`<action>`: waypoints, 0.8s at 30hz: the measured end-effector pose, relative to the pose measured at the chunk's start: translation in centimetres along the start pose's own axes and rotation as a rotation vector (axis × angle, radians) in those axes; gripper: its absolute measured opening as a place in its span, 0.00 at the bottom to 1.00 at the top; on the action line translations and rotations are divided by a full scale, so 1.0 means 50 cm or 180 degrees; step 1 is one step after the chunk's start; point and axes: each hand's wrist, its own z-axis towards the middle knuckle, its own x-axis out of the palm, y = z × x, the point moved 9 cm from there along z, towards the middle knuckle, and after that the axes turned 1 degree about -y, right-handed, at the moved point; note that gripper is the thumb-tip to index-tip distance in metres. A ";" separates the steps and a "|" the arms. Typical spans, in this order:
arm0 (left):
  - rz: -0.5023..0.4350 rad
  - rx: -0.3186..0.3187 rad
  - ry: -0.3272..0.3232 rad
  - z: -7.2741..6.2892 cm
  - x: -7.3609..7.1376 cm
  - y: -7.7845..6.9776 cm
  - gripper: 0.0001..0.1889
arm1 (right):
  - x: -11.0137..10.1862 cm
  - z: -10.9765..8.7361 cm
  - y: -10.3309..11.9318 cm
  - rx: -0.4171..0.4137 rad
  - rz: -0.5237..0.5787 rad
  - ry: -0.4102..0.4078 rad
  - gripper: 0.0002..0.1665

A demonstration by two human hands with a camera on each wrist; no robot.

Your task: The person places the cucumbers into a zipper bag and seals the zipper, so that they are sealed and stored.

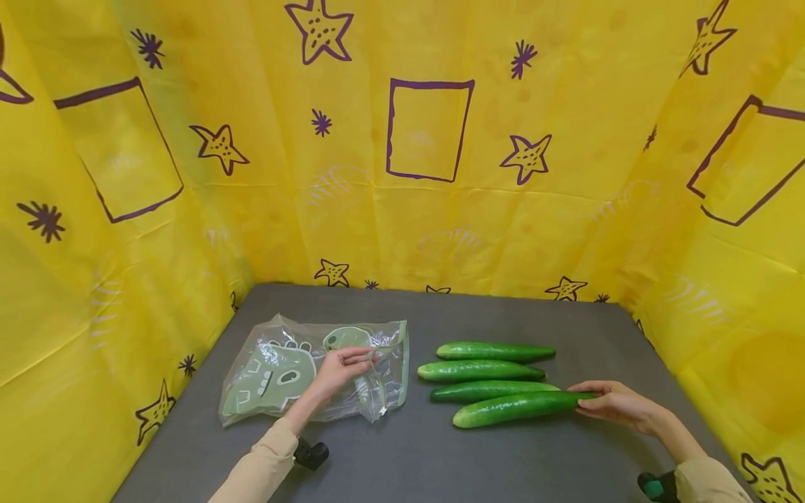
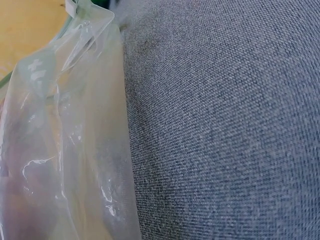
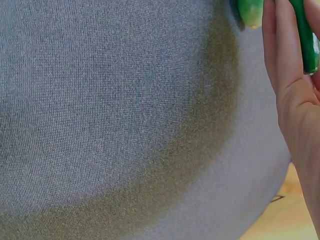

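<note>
While the left hand point(image 1: 336, 374) pinches the rim at the open end of the clear bag point(image 1: 258, 388), apparently to lift its layers apart, the head view shows the right hand point(image 1: 622, 406), well to the bag's right, clamped on the nearest cucumber point(image 1: 516, 409) by the end away from the bag, likely leaving its length free, with three more cucumbers point(image 1: 481, 371) side by side just right of the bag. From the left wrist, the bag's film has grey table point(image 2: 225, 130) beside it, fingers unseen; from the right wrist, fingers flank the cucumber's tip, seemingly steadying it.
</note>
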 end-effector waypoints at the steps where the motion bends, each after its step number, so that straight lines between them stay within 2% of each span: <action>1: 0.0006 0.0007 -0.0002 0.000 0.000 0.000 0.20 | 0.002 0.000 0.002 -0.0037 0.0049 0.0029 0.19; 8: -0.0036 0.0019 0.0013 -0.002 0.001 -0.001 0.20 | 0.017 -0.003 0.011 -0.0188 0.0252 0.0183 0.20; 24: -0.0058 0.0044 0.0019 0.000 0.000 -0.001 0.20 | 0.034 0.014 0.042 -0.0388 0.0409 0.0236 0.21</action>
